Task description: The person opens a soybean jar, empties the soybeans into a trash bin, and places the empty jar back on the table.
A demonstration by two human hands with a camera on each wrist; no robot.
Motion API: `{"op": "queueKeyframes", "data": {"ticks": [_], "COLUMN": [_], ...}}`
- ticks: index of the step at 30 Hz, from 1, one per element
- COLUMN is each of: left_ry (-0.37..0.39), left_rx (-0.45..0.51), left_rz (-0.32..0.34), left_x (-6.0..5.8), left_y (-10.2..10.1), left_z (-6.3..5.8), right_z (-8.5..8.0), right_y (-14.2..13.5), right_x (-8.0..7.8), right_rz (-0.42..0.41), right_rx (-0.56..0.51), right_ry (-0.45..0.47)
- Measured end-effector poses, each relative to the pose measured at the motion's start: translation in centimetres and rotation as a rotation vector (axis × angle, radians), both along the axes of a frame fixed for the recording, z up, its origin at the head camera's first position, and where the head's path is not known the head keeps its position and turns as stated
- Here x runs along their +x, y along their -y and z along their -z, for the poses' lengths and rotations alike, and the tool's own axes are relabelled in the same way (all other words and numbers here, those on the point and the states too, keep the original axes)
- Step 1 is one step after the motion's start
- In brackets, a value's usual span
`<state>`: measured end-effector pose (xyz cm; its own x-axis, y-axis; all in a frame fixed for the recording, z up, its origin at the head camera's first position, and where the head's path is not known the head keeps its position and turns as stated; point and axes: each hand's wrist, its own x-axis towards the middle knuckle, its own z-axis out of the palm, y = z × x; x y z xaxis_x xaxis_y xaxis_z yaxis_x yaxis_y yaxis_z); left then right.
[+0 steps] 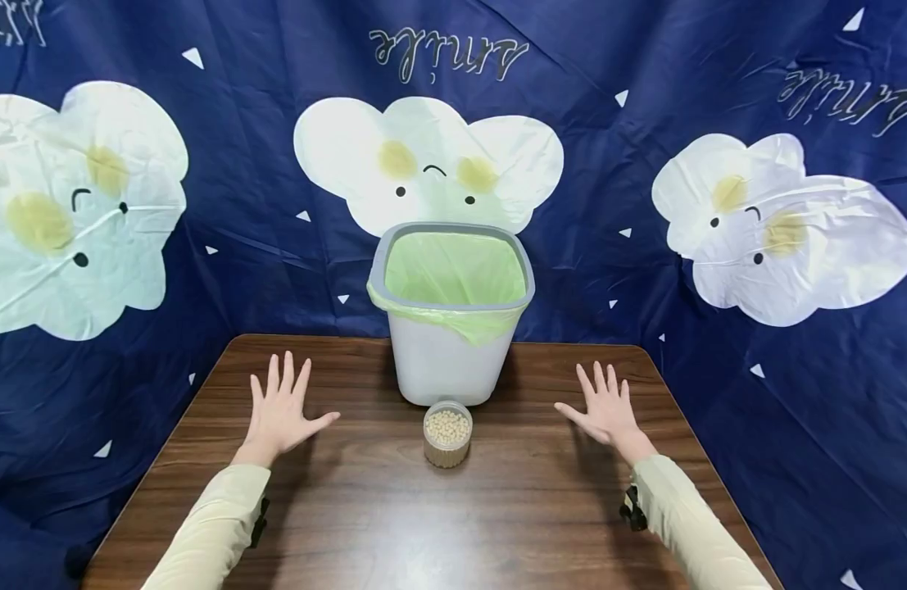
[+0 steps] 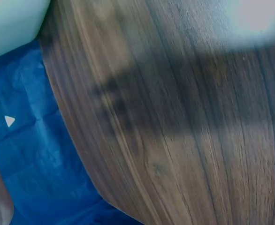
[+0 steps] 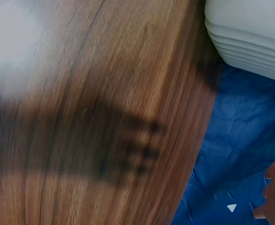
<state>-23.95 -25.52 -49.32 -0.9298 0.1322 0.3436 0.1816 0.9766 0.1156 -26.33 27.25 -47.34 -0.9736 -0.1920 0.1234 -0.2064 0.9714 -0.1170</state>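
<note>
In the head view my left hand (image 1: 279, 416) is spread over the left side of the table, fingers straight and holding nothing. My right hand (image 1: 606, 411) is spread likewise on the right side, its thumb pointing inward. Between them stands a small clear tub (image 1: 446, 456) filled with pale beans or pellets (image 1: 448, 426). Right behind the tub is a white trash bin (image 1: 453, 356) with a grey rim, lined with a light green bag (image 1: 453, 270). Both wrist views show hand shadows on the wood, with only a bit of each hand at the edge.
The brown wooden table (image 1: 394, 516) has angled back corners. A dark blue cloth (image 1: 600, 49) with cloud faces and white triangles hangs behind it and along both sides. The bin stands near the table's back edge.
</note>
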Motion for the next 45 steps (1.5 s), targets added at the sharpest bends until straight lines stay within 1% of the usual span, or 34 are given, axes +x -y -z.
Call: {"op": "queueKeyframes", "data": {"ticks": [4, 8, 11, 15, 20, 22, 25, 30, 33, 36, 41, 45], "left_ry": [0.021, 0.043, 0.069, 0.09, 0.078, 0.075, 0.097, 0.162, 0.191, 0.22, 0.265, 0.276], "left_rx": [0.008, 0.018, 0.051, 0.122, 0.208, 0.232, 0.265, 0.312, 0.33, 0.331, 0.313, 0.322], "left_rz": [0.02, 0.062, 0.11, 0.183, 0.288, 0.317, 0.324, 0.292, 0.29, 0.294, 0.319, 0.346], "left_x": [0.0, -0.1, -0.3, -0.2, 0.0, 0.0, 0.0, -0.2, -0.3, -0.3, -0.4, -0.6], "left_y": [-1.0, -2.7, -4.4, -6.9, -9.8, -10.7, -12.0, -13.8, -14.5, -15.2, -16.5, -17.4], "left_z": [0.1, 0.3, 0.4, 0.4, 0.4, 0.5, 0.8, 1.3, 1.6, 1.9, 2.6, 2.8], "right_z": [0.2, 0.4, 0.5, 0.6, 1.1, 1.5, 2.0, 2.8, 3.2, 3.8, 4.8, 5.4], "right_y": [0.6, 1.3, 2.0, 3.2, 4.5, 5.0, 5.7, 7.4, 8.5, 9.4, 10.8, 11.6], "right_x": [0.0, 0.0, 0.1, 0.3, 0.4, 0.5, 0.5, 0.4, 0.2, 0.0, 0.1, 0.1], "right_rz": [-0.03, -0.073, -0.109, -0.159, -0.209, -0.216, -0.214, -0.204, -0.232, -0.28, -0.327, -0.357], "right_rx": [-0.032, -0.071, -0.102, -0.182, -0.285, -0.338, -0.411, -0.52, -0.584, -0.628, -0.641, -0.646], "right_ry": [-0.005, -0.001, 0.01, 0.01, 0.01, 0.022, 0.042, 0.087, 0.097, 0.102, 0.149, 0.177]}}
